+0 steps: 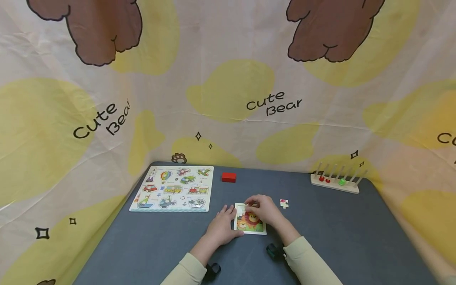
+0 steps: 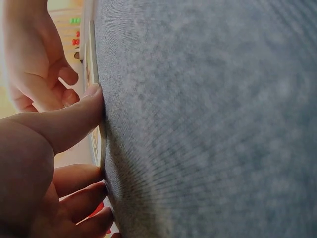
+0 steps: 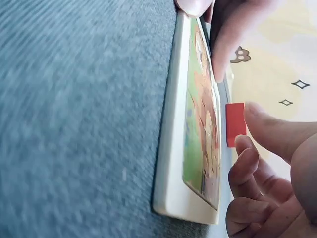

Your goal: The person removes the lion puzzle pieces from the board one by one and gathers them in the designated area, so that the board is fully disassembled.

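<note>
A small lion jigsaw puzzle (image 1: 251,225) in a white frame lies on the table, also edge-on in the right wrist view. My left hand (image 1: 221,226) holds its near-left corner, thumb at the front edge and fingers along the left side. Over the puzzle's far part hovers my right hand (image 1: 265,208), its fingers loosely bent. In the right wrist view a gap shows between the thumb (image 3: 272,126) and index finger, with no piece visible between them. A loose jigsaw piece (image 1: 284,203) lies to the right of that hand.
A vehicle picture board (image 1: 174,189) lies at the back left, beside a red block (image 1: 228,177). A wooden peg stand (image 1: 335,183) with red and green beads stands at the back right. The table (image 1: 160,245) meets a patterned cloth.
</note>
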The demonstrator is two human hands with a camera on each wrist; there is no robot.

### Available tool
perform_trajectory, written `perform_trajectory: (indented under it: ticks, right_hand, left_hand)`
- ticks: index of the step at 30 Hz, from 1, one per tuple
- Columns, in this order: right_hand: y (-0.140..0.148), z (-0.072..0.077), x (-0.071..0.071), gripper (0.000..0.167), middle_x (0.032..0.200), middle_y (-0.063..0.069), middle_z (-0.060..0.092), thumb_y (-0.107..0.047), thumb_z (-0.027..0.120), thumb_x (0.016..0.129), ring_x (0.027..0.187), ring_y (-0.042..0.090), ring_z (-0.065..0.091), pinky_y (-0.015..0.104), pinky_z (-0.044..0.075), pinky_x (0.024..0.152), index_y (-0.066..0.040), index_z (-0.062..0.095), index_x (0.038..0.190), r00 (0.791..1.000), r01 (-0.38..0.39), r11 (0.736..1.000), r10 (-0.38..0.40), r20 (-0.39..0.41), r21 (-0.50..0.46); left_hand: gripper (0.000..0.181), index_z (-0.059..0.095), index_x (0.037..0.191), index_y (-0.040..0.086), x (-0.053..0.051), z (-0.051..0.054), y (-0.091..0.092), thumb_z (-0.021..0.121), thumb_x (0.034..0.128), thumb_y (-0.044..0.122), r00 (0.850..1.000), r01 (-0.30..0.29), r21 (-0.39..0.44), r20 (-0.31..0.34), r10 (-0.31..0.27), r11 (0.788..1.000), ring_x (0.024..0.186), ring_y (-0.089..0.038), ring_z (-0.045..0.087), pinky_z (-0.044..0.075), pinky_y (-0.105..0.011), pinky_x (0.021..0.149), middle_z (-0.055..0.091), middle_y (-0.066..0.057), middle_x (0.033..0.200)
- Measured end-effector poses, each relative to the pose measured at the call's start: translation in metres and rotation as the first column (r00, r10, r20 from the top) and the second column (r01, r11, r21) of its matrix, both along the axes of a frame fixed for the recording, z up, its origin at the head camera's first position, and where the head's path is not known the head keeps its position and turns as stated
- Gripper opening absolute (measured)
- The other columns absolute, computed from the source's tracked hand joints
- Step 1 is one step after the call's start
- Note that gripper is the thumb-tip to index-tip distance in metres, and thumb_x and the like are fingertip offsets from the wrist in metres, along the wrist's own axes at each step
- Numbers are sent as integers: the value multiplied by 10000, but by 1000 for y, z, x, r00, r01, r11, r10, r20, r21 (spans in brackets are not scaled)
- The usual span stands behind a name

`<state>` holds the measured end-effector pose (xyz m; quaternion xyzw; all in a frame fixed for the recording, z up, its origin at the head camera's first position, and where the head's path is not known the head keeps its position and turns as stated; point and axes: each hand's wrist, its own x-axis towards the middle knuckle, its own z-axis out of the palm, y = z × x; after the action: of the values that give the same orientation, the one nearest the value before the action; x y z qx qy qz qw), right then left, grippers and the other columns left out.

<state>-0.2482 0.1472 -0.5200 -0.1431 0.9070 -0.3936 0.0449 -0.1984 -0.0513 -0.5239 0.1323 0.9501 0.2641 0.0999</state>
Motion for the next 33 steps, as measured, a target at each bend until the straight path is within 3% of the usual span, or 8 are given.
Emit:
perform_trajectory:
  ticks: [7,15,26,30,33]
  right_hand:
    - [-8,-9,-2,145,892,-25,634,-194,778,898,798,123,554,332,512,741,-153,776,1037,999,-47,995,48,-5,87]
    - [-10,-11,-3,115,897,-22,628,-164,774,897,800,127,546,343,523,759,-157,774,1012,999,-43,989,42,11,139]
    - [-12,-8,-1,103,996,25,610,-159,822,850,907,196,550,443,523,852,-223,755,897,1000,16,995,-16,-2,100]
    - [-11,-5,0,135,998,16,681,-144,816,853,883,168,587,401,548,823,-192,765,969,1000,15,997,-15,-11,81]
    - [-11,-2,1,139,944,4,709,-141,808,862,816,148,595,331,556,727,-152,771,995,999,49,998,-49,4,37]
  left_hand:
    - [855,491,1485,32,-1,1,-1,852,796,387,1000,6,8,8,-6,1000,1520,-363,280,334,-579,1175,413,-147,1588]
    - [856,487,1488,34,-1,1,-1,849,799,390,1000,11,4,10,-11,1000,1523,-356,277,328,-567,1182,411,-142,1590]
    - [850,489,1488,39,-1,2,0,847,803,393,1000,9,6,23,-9,1000,1524,-355,277,338,-573,1174,412,-134,1592]
    - [850,490,1486,36,0,2,0,849,801,389,1000,5,7,12,-5,1000,1521,-358,281,342,-579,1170,414,-137,1590]
    - [851,489,1486,31,0,3,0,849,802,386,1000,6,4,4,-6,1000,1519,-359,286,337,-576,1174,418,-140,1587]
